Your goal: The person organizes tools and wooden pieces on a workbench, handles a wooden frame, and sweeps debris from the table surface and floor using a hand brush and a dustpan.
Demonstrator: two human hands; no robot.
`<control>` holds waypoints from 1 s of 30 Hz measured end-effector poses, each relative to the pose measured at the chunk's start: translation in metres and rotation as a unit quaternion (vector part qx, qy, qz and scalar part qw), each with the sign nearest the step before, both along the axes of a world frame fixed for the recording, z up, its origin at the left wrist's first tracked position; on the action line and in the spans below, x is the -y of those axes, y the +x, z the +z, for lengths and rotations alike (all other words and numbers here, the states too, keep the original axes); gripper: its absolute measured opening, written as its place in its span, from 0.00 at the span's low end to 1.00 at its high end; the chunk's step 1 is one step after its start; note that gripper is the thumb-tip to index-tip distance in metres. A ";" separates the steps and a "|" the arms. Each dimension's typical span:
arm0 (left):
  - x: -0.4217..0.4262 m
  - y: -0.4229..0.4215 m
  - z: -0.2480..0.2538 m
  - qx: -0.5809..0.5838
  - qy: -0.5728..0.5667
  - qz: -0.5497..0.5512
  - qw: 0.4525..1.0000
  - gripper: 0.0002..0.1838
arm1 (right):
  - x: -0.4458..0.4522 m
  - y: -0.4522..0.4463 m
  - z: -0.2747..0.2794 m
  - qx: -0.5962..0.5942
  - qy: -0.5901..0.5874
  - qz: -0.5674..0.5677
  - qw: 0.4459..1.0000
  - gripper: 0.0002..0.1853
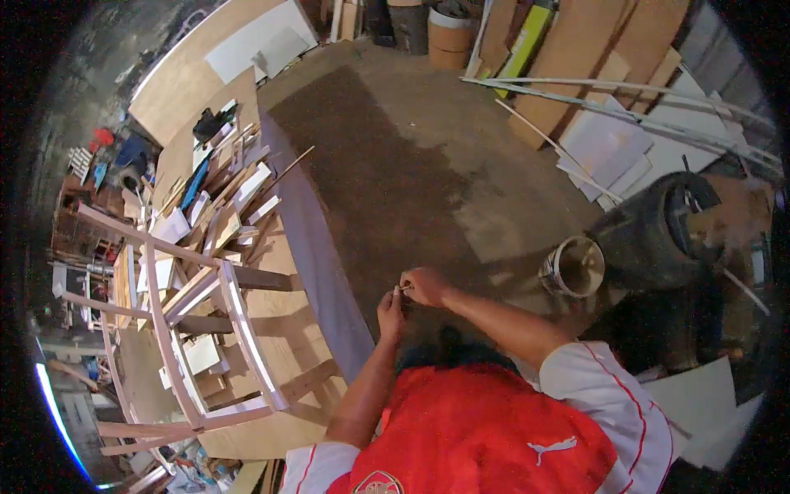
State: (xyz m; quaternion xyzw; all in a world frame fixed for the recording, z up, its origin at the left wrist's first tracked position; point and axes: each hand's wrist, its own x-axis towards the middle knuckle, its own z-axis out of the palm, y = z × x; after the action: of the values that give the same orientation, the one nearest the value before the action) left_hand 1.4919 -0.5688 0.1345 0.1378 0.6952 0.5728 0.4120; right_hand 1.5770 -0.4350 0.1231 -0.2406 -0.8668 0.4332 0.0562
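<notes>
My left hand (390,314) and my right hand (425,286) meet in front of my body, above the floor. Both are closed in a pinch around the same spot. A small light-coloured thing (402,288) shows between the fingertips, too small to name. The left fingers point up toward it, while the right fingers curl over from the other side. To the left of my hands stands a wooden chair-like frame (169,329), tilted on a plywood workbench (284,247).
A pile of wood offcuts (222,206) covers the bench's far part. A grey cloth (309,239) hangs along its edge. To the right are a white bucket (573,267), a black barrel (646,230), leaning boards (576,70) and long thin strips (625,115).
</notes>
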 end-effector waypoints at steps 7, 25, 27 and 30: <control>-0.075 -0.038 -0.021 0.033 0.039 0.009 0.999 0.20 | -0.077 -0.040 0.018 0.001 -0.127 -0.029 0.991 0.09; -0.303 -0.247 -0.030 0.039 0.085 0.194 0.976 0.15 | -0.310 -0.280 0.049 0.030 -0.001 0.069 0.997 0.10; -0.312 -0.270 -0.036 0.052 0.083 0.225 0.969 0.15 | -0.327 -0.312 0.042 0.015 0.006 0.104 0.994 0.10; -0.333 -0.306 -0.037 0.063 0.078 0.265 0.959 0.14 | -0.358 -0.365 0.033 -0.003 0.010 0.153 0.988 0.10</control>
State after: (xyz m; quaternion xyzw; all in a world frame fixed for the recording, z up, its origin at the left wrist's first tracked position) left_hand 1.1859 -0.2357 0.0975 -0.0563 0.6323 0.7216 0.2761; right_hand 1.2121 -0.0767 0.1564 -0.1030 -0.8973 0.4291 -0.0058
